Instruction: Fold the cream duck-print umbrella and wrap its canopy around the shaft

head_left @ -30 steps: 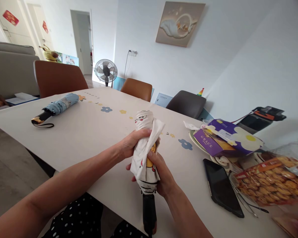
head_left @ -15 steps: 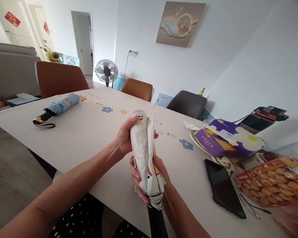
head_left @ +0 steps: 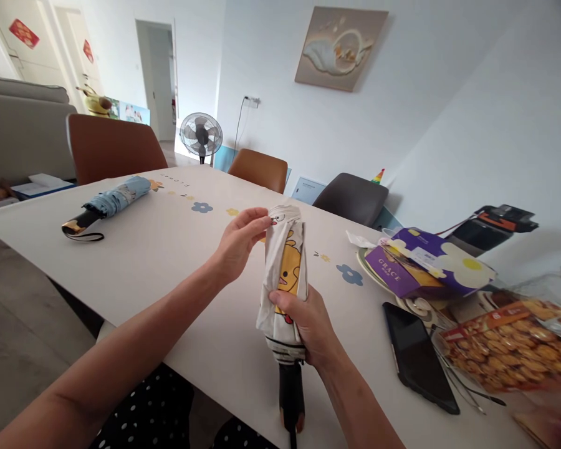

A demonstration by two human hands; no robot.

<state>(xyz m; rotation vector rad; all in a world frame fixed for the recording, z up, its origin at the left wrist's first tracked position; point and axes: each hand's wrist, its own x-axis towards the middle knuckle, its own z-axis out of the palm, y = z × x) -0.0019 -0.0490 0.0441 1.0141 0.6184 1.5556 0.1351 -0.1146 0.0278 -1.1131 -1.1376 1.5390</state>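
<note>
A folded white umbrella (head_left: 271, 274) with a yellow cartoon figure on its cloth stands tilted over the table, black handle toward me. My right hand (head_left: 308, 321) is closed around its lower middle, thumb across the front. At the upper left edge of the cloth, my left hand (head_left: 243, 240) pinches the fabric between thumb and forefinger. Some of the right fingers are hidden behind the umbrella. A second umbrella, light blue (head_left: 119, 196) and folded, lies at the table's left with its black handle and strap toward me.
On the right of the pale table (head_left: 191, 293) are a black phone (head_left: 421, 355), cables, a bag of cookies (head_left: 518, 343) and a purple box (head_left: 425, 262) on plates. A black bottle (head_left: 486, 231) is behind them. Chairs (head_left: 116, 149) line the far side.
The white umbrella has turned, so the yellow figure now faces me. My left hand has loosened from around its top to a pinch at the edge; my right hand's grip has shifted.
</note>
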